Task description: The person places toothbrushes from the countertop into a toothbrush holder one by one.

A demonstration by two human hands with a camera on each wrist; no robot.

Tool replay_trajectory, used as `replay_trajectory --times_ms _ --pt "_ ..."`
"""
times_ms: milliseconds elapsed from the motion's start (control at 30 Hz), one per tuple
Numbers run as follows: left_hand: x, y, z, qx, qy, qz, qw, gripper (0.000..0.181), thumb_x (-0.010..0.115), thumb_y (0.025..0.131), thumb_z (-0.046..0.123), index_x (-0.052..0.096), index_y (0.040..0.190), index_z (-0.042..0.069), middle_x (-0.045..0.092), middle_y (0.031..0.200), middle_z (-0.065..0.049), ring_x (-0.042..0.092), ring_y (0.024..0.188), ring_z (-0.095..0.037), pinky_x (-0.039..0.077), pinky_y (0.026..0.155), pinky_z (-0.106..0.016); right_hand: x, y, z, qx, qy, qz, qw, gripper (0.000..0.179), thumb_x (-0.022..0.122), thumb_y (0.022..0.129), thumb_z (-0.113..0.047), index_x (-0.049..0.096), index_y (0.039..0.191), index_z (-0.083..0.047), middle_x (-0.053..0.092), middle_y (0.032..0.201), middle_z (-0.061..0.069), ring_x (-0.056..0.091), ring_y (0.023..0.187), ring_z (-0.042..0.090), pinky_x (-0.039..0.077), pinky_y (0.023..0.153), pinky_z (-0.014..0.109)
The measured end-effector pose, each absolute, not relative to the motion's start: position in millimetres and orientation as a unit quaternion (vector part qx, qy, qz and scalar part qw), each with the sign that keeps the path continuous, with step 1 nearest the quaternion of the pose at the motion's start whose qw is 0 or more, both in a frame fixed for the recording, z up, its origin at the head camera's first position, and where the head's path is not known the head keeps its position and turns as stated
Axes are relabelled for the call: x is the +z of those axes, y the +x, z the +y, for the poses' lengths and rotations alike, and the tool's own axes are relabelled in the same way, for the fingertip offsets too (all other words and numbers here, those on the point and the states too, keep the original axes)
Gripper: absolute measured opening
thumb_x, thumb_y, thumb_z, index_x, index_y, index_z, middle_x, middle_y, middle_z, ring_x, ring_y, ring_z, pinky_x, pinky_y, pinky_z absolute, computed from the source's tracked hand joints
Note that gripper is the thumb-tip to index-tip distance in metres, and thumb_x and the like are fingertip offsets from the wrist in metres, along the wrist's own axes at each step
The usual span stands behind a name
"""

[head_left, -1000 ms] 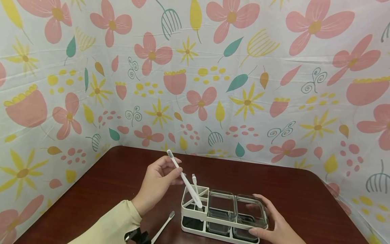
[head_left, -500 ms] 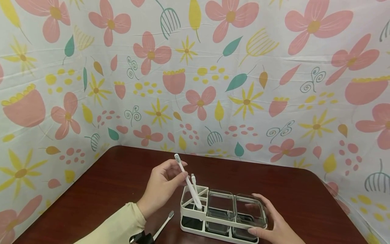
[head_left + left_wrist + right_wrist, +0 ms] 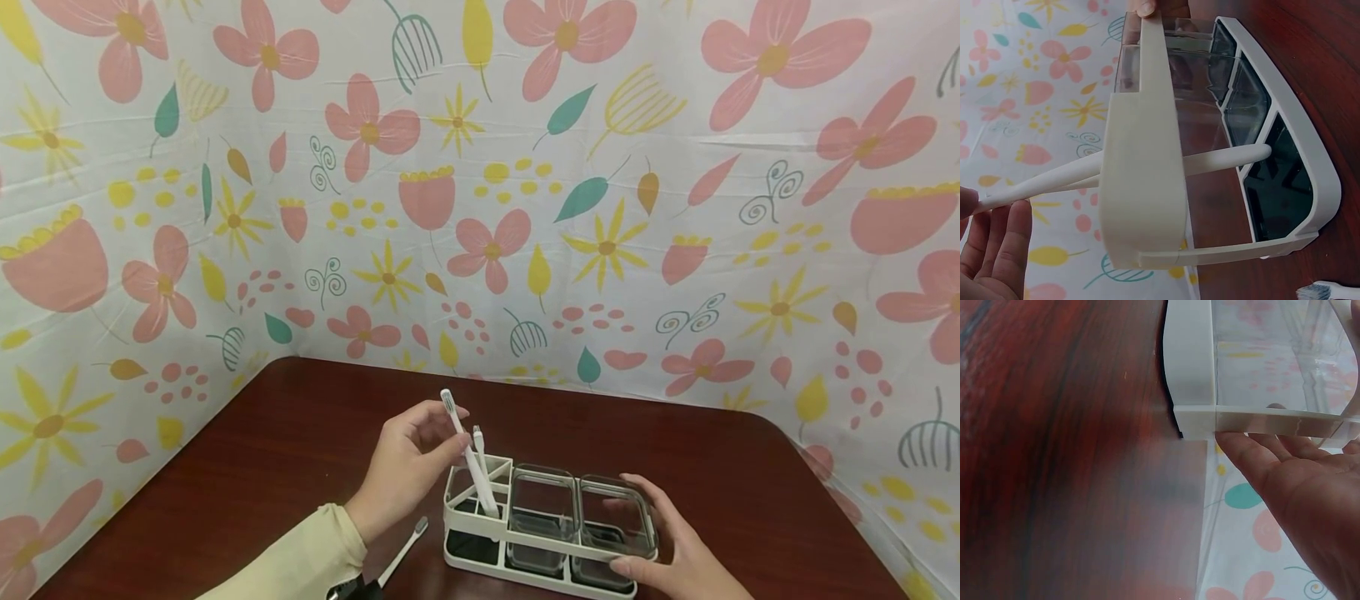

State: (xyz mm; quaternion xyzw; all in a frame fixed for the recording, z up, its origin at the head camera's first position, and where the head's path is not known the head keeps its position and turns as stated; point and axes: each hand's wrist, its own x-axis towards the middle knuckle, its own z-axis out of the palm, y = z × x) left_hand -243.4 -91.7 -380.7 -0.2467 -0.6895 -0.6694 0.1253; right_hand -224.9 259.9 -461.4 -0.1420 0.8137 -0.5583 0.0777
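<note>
My left hand point(image 3: 408, 462) pinches a white toothbrush point(image 3: 480, 477) below its bristles, head up. In the left wrist view the toothbrush's handle point(image 3: 1225, 160) passes through the upper frame of a cream toothbrush holder point(image 3: 474, 521), its rounded end over the dark base pad point(image 3: 1282, 187). Another toothbrush point(image 3: 478, 438) stands in a rear slot of the same holder. At the holder's right end my right hand point(image 3: 686, 554) grips it, thumb in front and fingers behind. Clear cups point(image 3: 543, 500) fill the holder's middle and right bays.
A loose toothbrush point(image 3: 405, 550) lies on the dark wooden table point(image 3: 315, 425), left of the holder and partly hidden by the left wrist. Behind the table hangs a flower-patterned cloth point(image 3: 491, 167).
The left hand has moved right and down, lowering the toothbrush into the holder's left section and bringing it more upright. The right hand and holder have stayed almost still.
</note>
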Motion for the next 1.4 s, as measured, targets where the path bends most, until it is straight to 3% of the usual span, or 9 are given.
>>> replay_trajectory --times_ms 200,467,733,1000,1200,1400 --pt "-386 -242 -88 -0.661 -0.239 -0.701 0.123 0.023 0.072 0.087 -0.001 0.067 0.109 0.002 0.067 0.084 -0.014 0.067 0.076 -0.021 0.06 0.07 -0.042 -461 -223 258 -0.568 -0.142 0.807 0.073 0.08 0.07 0.09 -0.008 0.02 0.153 -0.015 0.03 0.148 0.008 0.045 0.119 -0.002 0.049 0.086 0.027" --pt "-393 -240 -82 -0.637 -0.235 -0.723 0.129 0.023 0.073 0.085 -0.003 0.069 0.107 0.004 0.067 0.084 -0.01 0.065 0.074 -0.017 0.06 0.066 -0.035 -463 -225 260 -0.549 -0.151 0.82 0.065 0.08 0.068 0.092 -0.01 0.018 0.154 -0.012 0.017 0.155 0.013 0.028 0.117 -0.02 0.041 0.094 0.057" --pt "-398 -241 -79 -0.628 -0.221 -0.731 0.148 0.03 0.075 0.079 -0.009 0.063 0.101 0.008 0.066 0.083 -0.004 0.063 0.077 -0.015 0.054 0.069 -0.027 -462 -225 259 -0.551 -0.146 0.819 0.069 0.079 0.067 0.092 -0.01 0.017 0.154 -0.012 0.017 0.156 0.013 0.031 0.116 -0.018 0.041 0.094 0.057" --pt "-402 -241 -77 -0.621 -0.215 -0.739 0.149 0.028 0.076 0.079 -0.009 0.059 0.092 0.009 0.063 0.08 -0.001 0.062 0.076 -0.014 0.048 0.064 -0.024 -460 -224 258 -0.544 -0.149 0.823 0.066 0.078 0.067 0.092 -0.01 0.018 0.154 -0.012 0.017 0.156 0.013 0.03 0.116 -0.019 0.04 0.095 0.059" --pt "-406 -242 -76 -0.623 -0.219 -0.738 0.14 0.028 0.075 0.078 -0.011 0.059 0.091 0.009 0.063 0.08 -0.003 0.063 0.077 -0.015 0.054 0.069 -0.028 -461 -224 259 -0.541 -0.155 0.825 0.055 0.078 0.068 0.092 -0.009 0.021 0.153 -0.016 0.021 0.153 0.012 0.035 0.119 -0.013 0.044 0.092 0.051" --pt "-408 -241 -75 -0.62 -0.216 -0.743 0.126 0.027 0.075 0.08 -0.009 0.06 0.093 0.009 0.062 0.083 -0.003 0.063 0.079 -0.016 0.056 0.074 -0.03 -464 -224 260 -0.54 -0.162 0.825 0.044 0.078 0.069 0.091 -0.008 0.024 0.153 -0.019 0.03 0.148 -0.006 0.038 0.122 -0.008 0.046 0.086 0.029"
